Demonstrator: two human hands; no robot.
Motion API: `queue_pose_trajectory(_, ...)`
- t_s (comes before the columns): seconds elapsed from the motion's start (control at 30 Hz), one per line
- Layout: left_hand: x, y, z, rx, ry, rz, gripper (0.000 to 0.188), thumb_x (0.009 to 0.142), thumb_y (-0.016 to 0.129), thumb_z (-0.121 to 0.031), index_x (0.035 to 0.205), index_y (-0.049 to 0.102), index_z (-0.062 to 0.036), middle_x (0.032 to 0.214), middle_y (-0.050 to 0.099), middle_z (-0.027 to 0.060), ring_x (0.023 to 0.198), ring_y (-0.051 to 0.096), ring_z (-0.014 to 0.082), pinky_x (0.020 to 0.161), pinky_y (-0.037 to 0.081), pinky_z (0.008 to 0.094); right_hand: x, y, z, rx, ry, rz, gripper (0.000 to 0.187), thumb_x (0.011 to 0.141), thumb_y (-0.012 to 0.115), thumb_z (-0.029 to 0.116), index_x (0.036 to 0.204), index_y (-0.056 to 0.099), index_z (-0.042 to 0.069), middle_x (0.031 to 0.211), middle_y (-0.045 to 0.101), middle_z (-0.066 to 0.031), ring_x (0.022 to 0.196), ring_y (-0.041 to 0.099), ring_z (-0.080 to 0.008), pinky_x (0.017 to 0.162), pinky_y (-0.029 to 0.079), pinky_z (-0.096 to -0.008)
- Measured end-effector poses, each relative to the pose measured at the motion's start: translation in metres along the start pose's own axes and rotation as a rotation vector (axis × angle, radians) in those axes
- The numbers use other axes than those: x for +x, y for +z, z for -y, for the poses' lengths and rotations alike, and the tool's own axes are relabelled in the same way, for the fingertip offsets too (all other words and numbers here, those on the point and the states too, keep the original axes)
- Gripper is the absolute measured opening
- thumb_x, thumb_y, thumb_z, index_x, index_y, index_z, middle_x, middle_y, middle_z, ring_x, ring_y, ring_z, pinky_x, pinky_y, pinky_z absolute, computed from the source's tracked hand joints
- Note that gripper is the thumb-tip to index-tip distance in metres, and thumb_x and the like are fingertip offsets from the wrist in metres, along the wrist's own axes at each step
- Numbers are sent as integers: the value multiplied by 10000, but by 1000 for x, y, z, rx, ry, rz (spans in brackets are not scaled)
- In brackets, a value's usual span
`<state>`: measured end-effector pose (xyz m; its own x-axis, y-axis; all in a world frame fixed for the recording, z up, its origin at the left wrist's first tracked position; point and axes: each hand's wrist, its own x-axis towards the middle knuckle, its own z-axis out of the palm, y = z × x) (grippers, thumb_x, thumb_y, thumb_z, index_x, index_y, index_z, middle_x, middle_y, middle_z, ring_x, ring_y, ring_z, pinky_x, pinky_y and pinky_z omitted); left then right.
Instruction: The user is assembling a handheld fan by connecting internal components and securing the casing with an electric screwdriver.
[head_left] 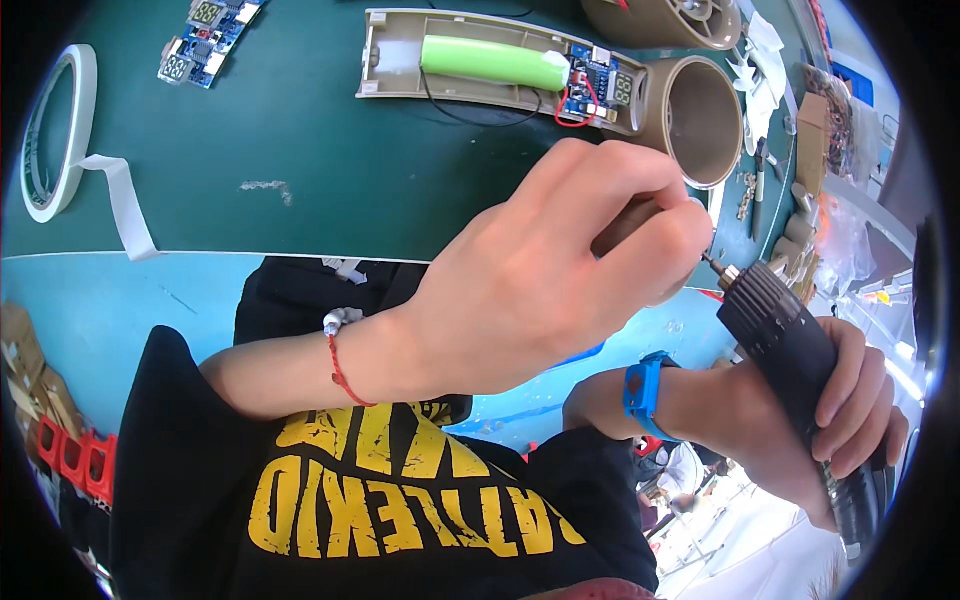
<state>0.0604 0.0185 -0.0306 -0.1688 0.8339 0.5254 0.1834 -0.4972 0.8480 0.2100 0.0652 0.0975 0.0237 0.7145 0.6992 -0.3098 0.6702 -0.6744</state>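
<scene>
My right hand is wrapped round a black electric screwdriver, its bit pointing up and left. At the tip of the bit, my left hand is pinched, thumb against index finger. Whatever sits in that pinch is too small or hidden to make out. Beyond the left hand lies a beige plastic housing with a round open end. Inside it are a green cylindrical battery and a blue circuit board with a small display. Red and black wires run from the board.
A roll of white tape with a loose tail is at the table's left. More blue circuit boards lie at the far edge. Another beige housing is at the far right, near a pen-like tool and small screws.
</scene>
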Motion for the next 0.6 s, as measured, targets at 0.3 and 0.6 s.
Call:
queue_pose_trajectory(0.3,1,-1,-1,3,-15,3,629,552,871,28,1119,613,-65,1129,601,134,966,621,281,800,545,338,-1,4,-4,1,92,85,660,880,411,794,897,587,159,629,612,67,521,582,-41,542,490,-178)
queue_pose_trajectory(0.6,1,0,-1,4,-16,-3,624,547,870,35,1109,617,-60,1122,605,135,961,624,282,793,546,339,-4,8,-6,-6,-5,36,664,879,404,801,875,577,160,620,595,78,513,559,-30,540,467,-177)
